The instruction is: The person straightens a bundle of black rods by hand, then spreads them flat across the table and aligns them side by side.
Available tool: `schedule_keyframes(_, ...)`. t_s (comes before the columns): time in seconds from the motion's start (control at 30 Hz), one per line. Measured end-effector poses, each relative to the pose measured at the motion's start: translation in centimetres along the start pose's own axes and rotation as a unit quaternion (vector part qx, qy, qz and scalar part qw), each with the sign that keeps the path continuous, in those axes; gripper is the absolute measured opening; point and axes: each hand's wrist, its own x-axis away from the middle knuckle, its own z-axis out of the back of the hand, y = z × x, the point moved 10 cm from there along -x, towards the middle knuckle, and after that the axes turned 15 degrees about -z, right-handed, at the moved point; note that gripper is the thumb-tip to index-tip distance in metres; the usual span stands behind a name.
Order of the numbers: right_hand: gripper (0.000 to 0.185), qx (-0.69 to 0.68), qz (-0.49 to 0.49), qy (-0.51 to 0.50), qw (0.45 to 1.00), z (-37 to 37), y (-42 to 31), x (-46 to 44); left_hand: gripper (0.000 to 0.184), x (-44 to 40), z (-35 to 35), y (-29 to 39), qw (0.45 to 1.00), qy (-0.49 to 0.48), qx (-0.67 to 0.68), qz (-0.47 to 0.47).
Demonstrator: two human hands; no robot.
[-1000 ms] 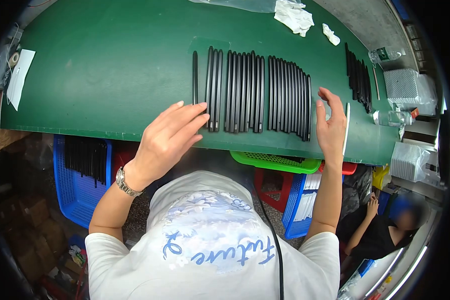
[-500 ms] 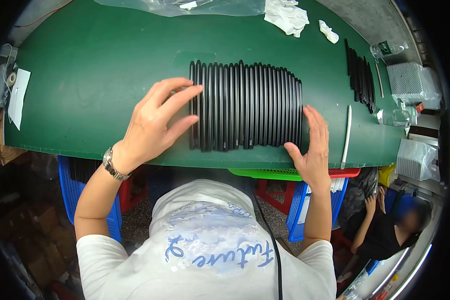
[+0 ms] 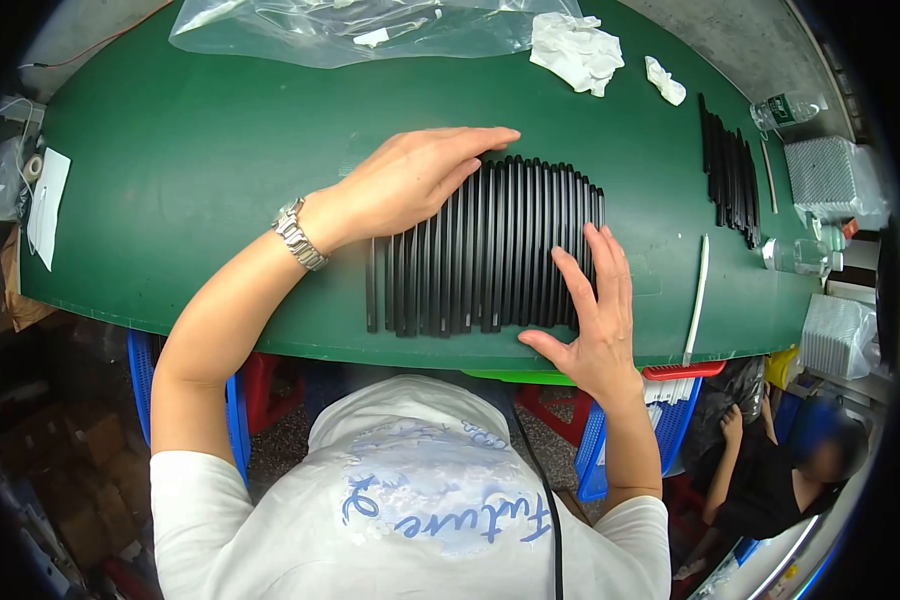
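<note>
A row of slim black pencil-like sticks lies side by side on the green table, their far ends tapered. My left hand, with a metal watch on the wrist, lies across the far ends at the row's left part and hides them. Its fingers are stretched out and close together. At the right end of the row is my right hand, fingers spread over the outermost sticks and thumb by their near ends. Neither hand grips a stick. One stick at the far left stands slightly apart from the others.
Clear plastic sheeting and crumpled white tissue lie at the far edge. More black sticks and a white stick are on the right, near clear bottles. Baskets stand below. Another person sits at right.
My left hand has moved from the row's left side to the far ends, further right. My right hand has shifted left onto the right-hand sticks. The whole view has tilted slightly.
</note>
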Motion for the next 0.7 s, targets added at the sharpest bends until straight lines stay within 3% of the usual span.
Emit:
schedule_keyframes(0.07,0.082,0.019,0.024,0.000,1.000,0.1,-0.9,-0.3,0.042,0.2,0.6,0.7,0.993,0.031,-0.102,-0.051)
schedule_keyframes(0.2,0.069,0.030,0.086,-0.014,0.996,-0.2,-3.3,-1.0,0.037,-0.6,0.4,0.3,0.985,0.027,-0.167,-0.044)
schedule_keyframes(0.4,0.062,0.012,0.122,-0.011,0.992,-0.9,-4.0,-1.1,0.016,-2.1,-0.5,0.1,0.991,0.031,-0.129,-0.019)
schedule_keyframes(0.7,0.061,0.013,0.128,0.020,0.991,-0.9,-4.4,-1.0,0.013,-1.9,0.0,-0.2,0.995,0.063,-0.077,-0.025)
